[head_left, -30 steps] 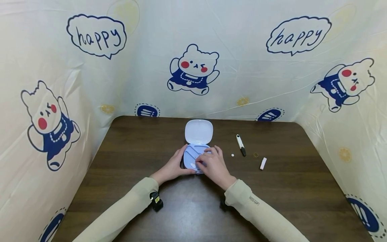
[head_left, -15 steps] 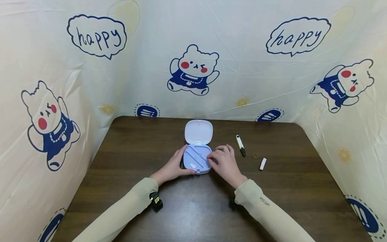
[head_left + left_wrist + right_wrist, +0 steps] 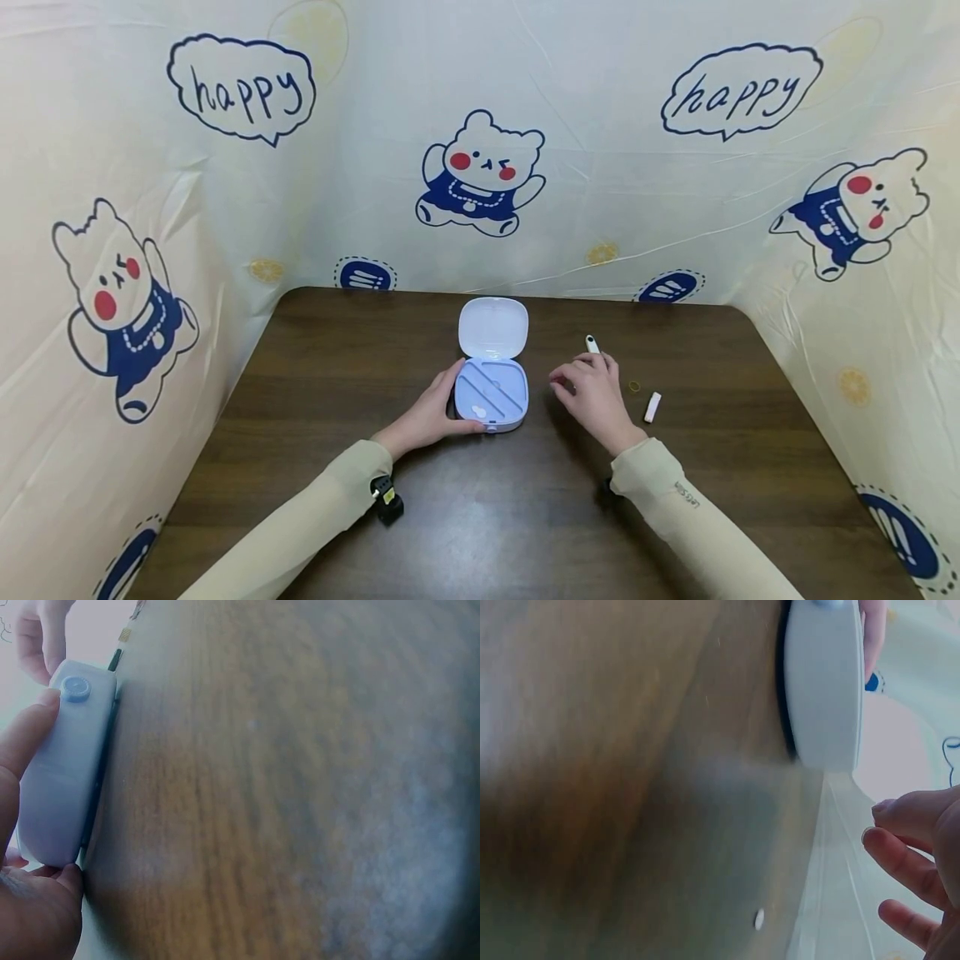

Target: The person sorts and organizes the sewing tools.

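Observation:
A light blue pill box (image 3: 491, 390) stands on the table with its lid (image 3: 493, 327) raised at the back. Diagonal dividers part its inside, and small white pieces (image 3: 478, 412) lie in the front left compartment. My left hand (image 3: 429, 414) grips the box by its left side, thumb along the front near the round button (image 3: 76, 688). My right hand (image 3: 594, 397) hovers over the table to the right of the box, fingers loosely bent and holding nothing. A white pill (image 3: 759, 919) lies on the table near it in the right wrist view; the hand hides it in the head view.
Partly behind the right hand lies a slim white-and-black pen-shaped thing (image 3: 592, 342). Further right are a small yellowish ring (image 3: 634, 387) and a short white stick (image 3: 652, 407). A printed cloth (image 3: 480, 75) surrounds the brown table (image 3: 360, 350).
My right hand has moved right, from over the box to above the table, now covering part of the pen-shaped thing. The left hand and the box have stayed put.

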A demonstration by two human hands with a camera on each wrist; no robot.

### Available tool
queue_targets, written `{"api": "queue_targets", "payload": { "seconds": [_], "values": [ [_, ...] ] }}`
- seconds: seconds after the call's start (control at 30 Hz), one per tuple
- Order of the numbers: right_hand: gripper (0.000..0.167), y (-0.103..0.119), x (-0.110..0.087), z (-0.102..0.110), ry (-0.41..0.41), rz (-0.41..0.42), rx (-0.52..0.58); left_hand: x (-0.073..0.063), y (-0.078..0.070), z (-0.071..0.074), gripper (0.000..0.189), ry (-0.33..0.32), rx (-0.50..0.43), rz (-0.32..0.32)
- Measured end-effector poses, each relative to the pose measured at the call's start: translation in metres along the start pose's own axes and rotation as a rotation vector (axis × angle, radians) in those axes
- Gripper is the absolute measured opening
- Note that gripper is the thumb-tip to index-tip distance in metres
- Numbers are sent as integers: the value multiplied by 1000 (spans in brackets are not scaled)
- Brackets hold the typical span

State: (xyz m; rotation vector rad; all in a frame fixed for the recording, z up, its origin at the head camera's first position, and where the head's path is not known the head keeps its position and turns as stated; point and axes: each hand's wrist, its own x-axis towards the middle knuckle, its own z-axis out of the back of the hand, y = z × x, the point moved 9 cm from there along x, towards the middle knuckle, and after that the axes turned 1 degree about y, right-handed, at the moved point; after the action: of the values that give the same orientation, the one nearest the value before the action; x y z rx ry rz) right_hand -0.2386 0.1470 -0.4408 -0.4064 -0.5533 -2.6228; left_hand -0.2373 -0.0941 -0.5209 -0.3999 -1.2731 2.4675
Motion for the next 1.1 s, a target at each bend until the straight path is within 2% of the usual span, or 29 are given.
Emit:
{"api": "queue_targets", "payload": {
  "seconds": [0.23,0.47,0.63,1.1],
  "values": [
    [10,-21,1,3,31,-24,-53,0,1,-1,124,4,-2,5],
    [15,-45,-1,-3,132,-42,-80,1,0,-1,123,0,1,-5],
    [12,-53,-1,-7,192,-37,-99,1,1,0,123,0,5,-7],
    [12,-67,3,-19,204,7,-134,0,-1,0,123,5,-1,5]
  ]
}}
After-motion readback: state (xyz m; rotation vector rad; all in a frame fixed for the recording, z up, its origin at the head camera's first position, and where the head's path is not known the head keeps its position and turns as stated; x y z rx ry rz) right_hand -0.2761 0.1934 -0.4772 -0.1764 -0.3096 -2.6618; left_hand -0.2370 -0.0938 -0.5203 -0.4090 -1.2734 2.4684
